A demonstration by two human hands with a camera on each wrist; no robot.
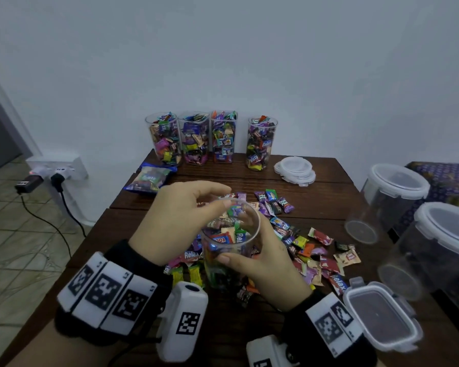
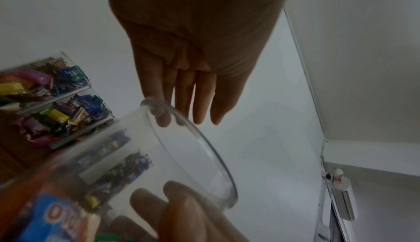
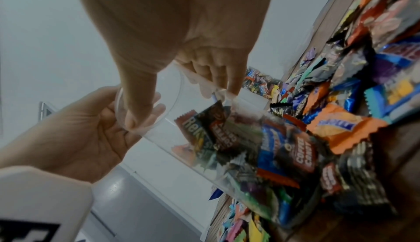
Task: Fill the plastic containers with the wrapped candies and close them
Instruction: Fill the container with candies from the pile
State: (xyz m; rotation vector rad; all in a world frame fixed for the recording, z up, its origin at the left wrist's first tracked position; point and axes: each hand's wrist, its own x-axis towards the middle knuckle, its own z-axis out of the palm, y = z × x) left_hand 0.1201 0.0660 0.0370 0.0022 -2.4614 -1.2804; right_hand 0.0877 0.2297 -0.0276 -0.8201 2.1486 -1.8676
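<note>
Fingers of the right hand wrap the side of a clear container, thumb across its near face; this container stands upright among loose wrapped candies on the brown wooden table and is partly filled. Left hand hovers over the container rim, fingers curled downward above the opening, tips close together; cannot tell whether they pinch a candy. Far edge of table: four filled containers in a row, uncapped. Right of them, a stack of clear lids. Far left, an opened candy bag. Near right corner, one square lid. Off the table to the right, two large lidded tubs.

Left wrist view: left hand fingers hang relaxed and nearly straight, one fingertip touching the container rim. Fingers of the right hand clasp the container wall from below.

Right wrist view: right hand grips the container, thumb on one side, fingers on the other. Left hand sits at the rim, palm open toward camera, fingertips at the mouth.
</note>
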